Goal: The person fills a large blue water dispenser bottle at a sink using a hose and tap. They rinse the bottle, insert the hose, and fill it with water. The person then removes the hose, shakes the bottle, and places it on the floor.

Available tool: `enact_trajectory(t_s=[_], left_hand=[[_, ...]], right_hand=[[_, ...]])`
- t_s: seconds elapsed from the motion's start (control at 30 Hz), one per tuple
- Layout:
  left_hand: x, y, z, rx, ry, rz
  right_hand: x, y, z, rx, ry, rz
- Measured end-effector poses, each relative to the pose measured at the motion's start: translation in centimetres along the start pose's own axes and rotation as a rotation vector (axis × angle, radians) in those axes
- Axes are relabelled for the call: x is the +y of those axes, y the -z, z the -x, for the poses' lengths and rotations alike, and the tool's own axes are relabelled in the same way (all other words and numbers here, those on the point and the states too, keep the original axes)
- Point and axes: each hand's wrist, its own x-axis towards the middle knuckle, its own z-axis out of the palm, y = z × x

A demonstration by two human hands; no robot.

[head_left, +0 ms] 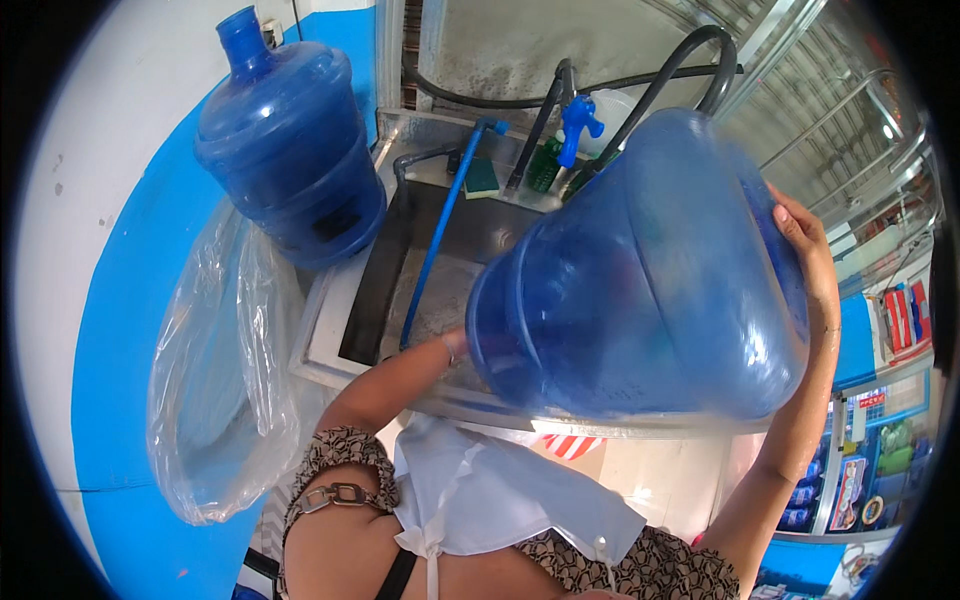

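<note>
A large translucent blue water jug (620, 290) lies tilted over the right side of the sink, its broad base raised to the right and its neck hidden. My right hand (803, 228) grips the far right side by the base, thumb showing and the other fingers partly behind the plastic. My left forearm reaches into the sink, where my left hand (457, 343) goes under the jug's lower end; its fingers are hidden. The metal sink basin (372, 315) holds a thin blue pipe (440, 235) slanting across it, near my left wrist.
Another blue jug (290, 150) stands upright to the left, beside a clear plastic bag (225, 400). Behind the basin are a green-and-yellow sponge (481, 178), a green bottle (545, 165), a blue tap (578, 130) and a black hose (690, 50). Shelves (850, 470) stand at right.
</note>
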Motion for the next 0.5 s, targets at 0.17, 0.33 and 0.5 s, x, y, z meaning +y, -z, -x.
enact_trajectory(t_s=[0.17,0.33,0.5], left_hand=[[-0.1,-0.3,-0.4,0.017,-0.009,0.002],[1.9,0.0,0.0,0.067,-0.047,0.029],[7.0,0.0,3.9,0.185,-0.18,0.075]], right_hand=[[-0.2,0.1,0.7,0.08,0.077,-0.007],[2.1,1.0,1.5,-0.006,0.025,-0.016],[11.5,-1.3,3.6,0.085,0.084,-0.179]])
